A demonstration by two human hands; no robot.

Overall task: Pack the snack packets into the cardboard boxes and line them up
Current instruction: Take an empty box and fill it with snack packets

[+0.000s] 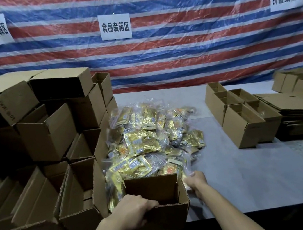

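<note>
Plainly, the packing has barely begun. The fingers (151, 204) of the left hand (134, 208) are curled over the near rim of the open box (171, 210), clamped on the cardboard and steadying it at the front edge of the bench (251, 178). The right hand (196, 181) reaches past the box's right wall into the near edge of the snack packets (147, 144). Its fingertips are buried among the wrappers, so I cannot tell whether they have closed on one.

What shows of the box's inside looks bare, with no packet visible in it. The packets lie in one large loose heap just behind the box and touching it, so nearly all remain to be packed.

To the left, a stack of cardboard boxes (53, 137) is piled unevenly, several of them open-topped; whether any hold packets cannot be seen. To the right, well apart from the heap, a short row of boxes (244, 122) stands beside flattened cartons (297, 113). Judging by this, both the filling and the lining up lie mostly ahead.
</note>
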